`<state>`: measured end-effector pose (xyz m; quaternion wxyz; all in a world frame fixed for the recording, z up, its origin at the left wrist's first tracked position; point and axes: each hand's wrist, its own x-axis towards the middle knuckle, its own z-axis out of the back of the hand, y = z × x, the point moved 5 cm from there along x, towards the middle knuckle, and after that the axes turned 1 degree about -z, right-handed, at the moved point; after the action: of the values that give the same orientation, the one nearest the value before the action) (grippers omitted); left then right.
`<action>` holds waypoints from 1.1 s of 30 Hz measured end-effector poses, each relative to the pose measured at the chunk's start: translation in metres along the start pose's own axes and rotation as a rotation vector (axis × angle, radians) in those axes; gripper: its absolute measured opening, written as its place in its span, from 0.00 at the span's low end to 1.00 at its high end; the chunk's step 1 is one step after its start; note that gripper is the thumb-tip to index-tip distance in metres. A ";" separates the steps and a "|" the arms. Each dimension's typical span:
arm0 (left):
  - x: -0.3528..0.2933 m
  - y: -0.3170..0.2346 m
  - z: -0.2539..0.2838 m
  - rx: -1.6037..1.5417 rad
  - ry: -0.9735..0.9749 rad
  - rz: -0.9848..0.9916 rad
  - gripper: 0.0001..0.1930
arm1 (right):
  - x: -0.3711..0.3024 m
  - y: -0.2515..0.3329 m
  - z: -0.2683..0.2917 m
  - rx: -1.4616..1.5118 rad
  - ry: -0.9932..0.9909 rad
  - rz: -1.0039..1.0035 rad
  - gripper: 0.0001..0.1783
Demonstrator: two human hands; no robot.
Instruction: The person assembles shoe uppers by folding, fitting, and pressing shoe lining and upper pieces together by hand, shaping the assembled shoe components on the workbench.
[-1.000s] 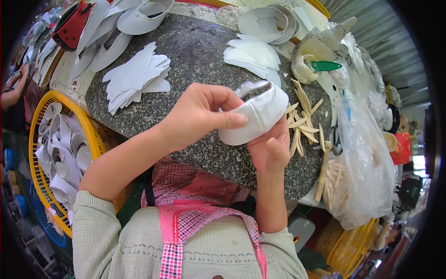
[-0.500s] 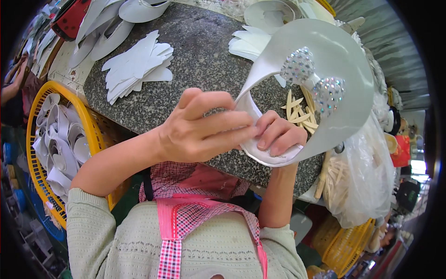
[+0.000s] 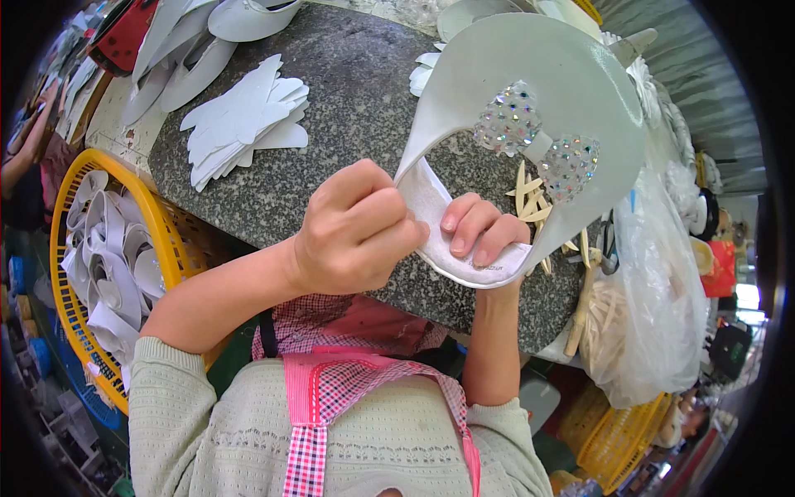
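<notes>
A pale silvery-white shoe upper [image 3: 571,87] with a rhinestone bow [image 3: 542,145] on its front is held up over the grey table. My right hand [image 3: 489,236] grips its heel end, fingers lying over the white lining [image 3: 451,211] and the thumb hidden behind. My left hand [image 3: 360,228] is closed beside the left inner edge of the upper, its fingertips touching or very near the lining. Whether it pinches the edge or something small is hidden by the curled fingers.
Flat white cut pieces [image 3: 244,116] are stacked on the speckled stone table [image 3: 356,91]. Pale pointed strips [image 3: 530,195] lie behind the upper. A yellow basket [image 3: 170,236] of white uppers stands left; a clear plastic bag [image 3: 662,298] hangs right.
The upper has shifted a little left and up, showing more of its heel lining. My left hand's fingers, stretched out before, are curled into a closed hand.
</notes>
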<state>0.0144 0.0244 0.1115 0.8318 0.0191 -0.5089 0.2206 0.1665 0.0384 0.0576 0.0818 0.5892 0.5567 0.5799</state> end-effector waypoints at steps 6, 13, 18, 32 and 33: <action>0.003 0.006 0.001 0.044 0.016 0.023 0.11 | 0.001 0.009 0.005 0.028 -0.105 0.025 0.12; -0.041 0.040 -0.009 -0.664 0.089 1.054 0.10 | 0.009 0.030 -0.011 -0.843 -0.017 0.187 0.07; -0.043 0.036 -0.026 -0.752 0.221 1.238 0.10 | -0.015 0.005 -0.009 -0.873 -0.089 0.003 0.07; -0.047 0.048 -0.039 -0.717 0.118 1.130 0.14 | 0.000 0.003 -0.028 -1.047 -0.060 0.079 0.10; -0.044 0.049 -0.039 -0.695 0.199 1.112 0.13 | -0.007 -0.002 -0.024 -1.047 -0.098 0.044 0.11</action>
<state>0.0106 0.0636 0.0458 0.5949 -0.5363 -0.4055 0.4405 0.1489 0.0206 0.0591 0.3791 0.5075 0.1754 0.7537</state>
